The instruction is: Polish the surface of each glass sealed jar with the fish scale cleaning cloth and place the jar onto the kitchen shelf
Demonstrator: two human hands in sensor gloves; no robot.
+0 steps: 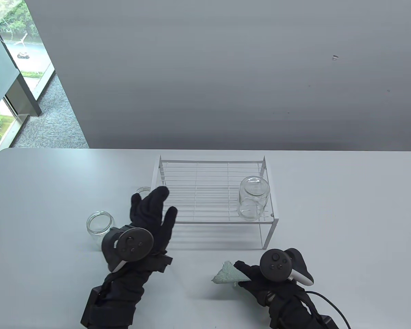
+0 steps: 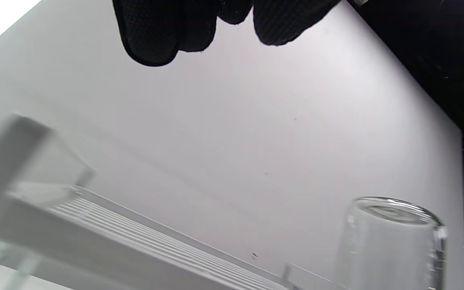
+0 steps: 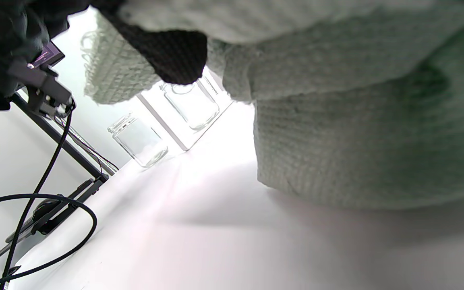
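Note:
A white wire kitchen shelf (image 1: 205, 171) stands mid-table. One glass jar (image 1: 254, 202) sits upside down on its right front corner, also seen in the left wrist view as a jar (image 2: 389, 245) on the shelf (image 2: 143, 241). A second jar (image 1: 98, 226) stands on the table at the left, and a third jar (image 1: 143, 190) peeks out behind my left hand (image 1: 154, 212). That hand hovers with straight fingers over the shelf's left front edge and holds nothing. My right hand (image 1: 250, 274) grips the pale green cloth (image 1: 227, 274) near the table's front; the cloth (image 3: 357, 133) fills the right wrist view.
The grey table (image 1: 346, 212) runs to a grey wall behind. A window and carpeted floor lie off its left end. Black cables (image 3: 34, 201) trail from my right wrist.

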